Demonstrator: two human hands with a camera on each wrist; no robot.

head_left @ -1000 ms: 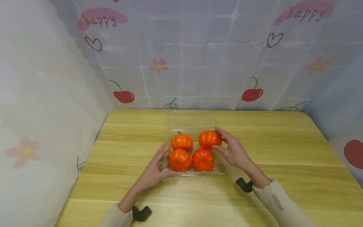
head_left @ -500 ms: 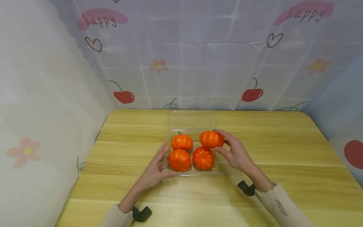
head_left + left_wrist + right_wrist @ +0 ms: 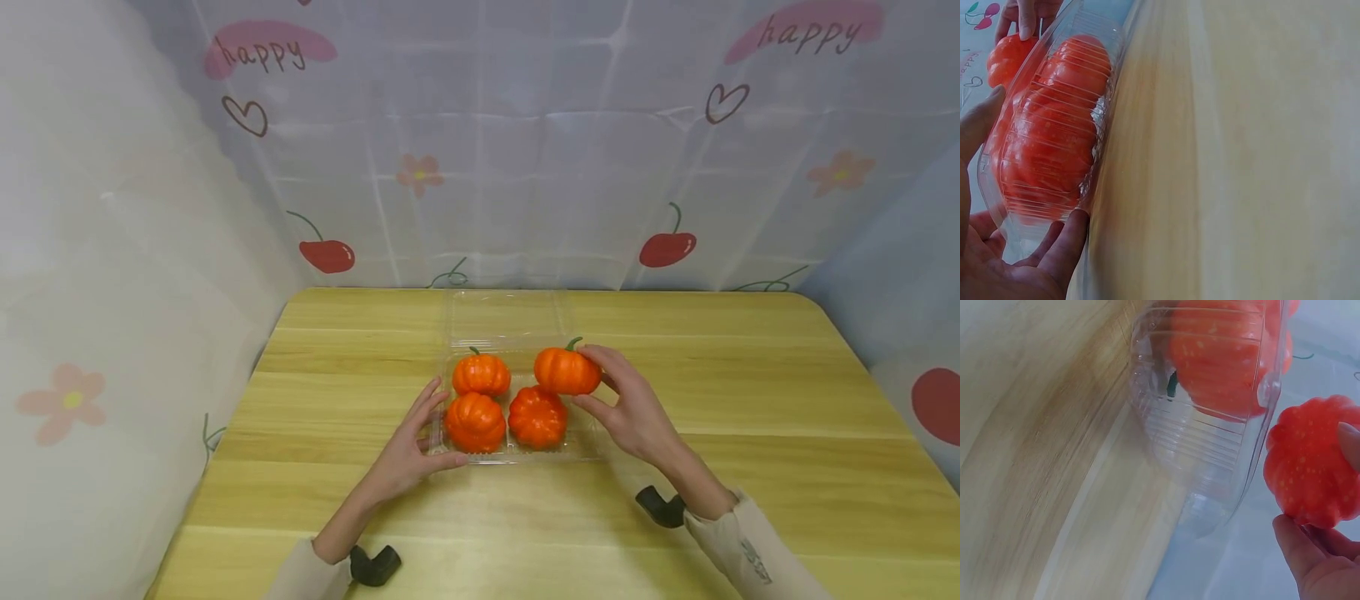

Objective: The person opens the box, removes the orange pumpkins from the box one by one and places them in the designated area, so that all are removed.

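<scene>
A clear plastic clamshell box [image 3: 525, 457] holds orange toy pumpkins: one at back left [image 3: 481, 377], one at front left [image 3: 476, 423] and one at front right [image 3: 537, 418]. My right hand [image 3: 632, 410] grips a fourth pumpkin [image 3: 564, 372], its green stem pointing up, over the box's back right part. In the right wrist view this pumpkin [image 3: 1310, 462] is above the box rim, pinched between thumb and fingers. My left hand [image 3: 405, 458] holds the box's front left corner, thumb along the front edge and fingers at the left side.
The box's transparent lid [image 3: 507, 318] lies folded back toward the rear edge of the wooden table [image 3: 345, 342]. A printed curtain [image 3: 525, 200] hangs right behind the table, with more fabric [image 3: 112, 292] at the left side. Black curved pieces [image 3: 375, 567] show by both wrists.
My right hand has lifted the back right pumpkin and moved it slightly right; its stem has come into view. The front right pumpkin has shifted a little. My left hand stays put.
</scene>
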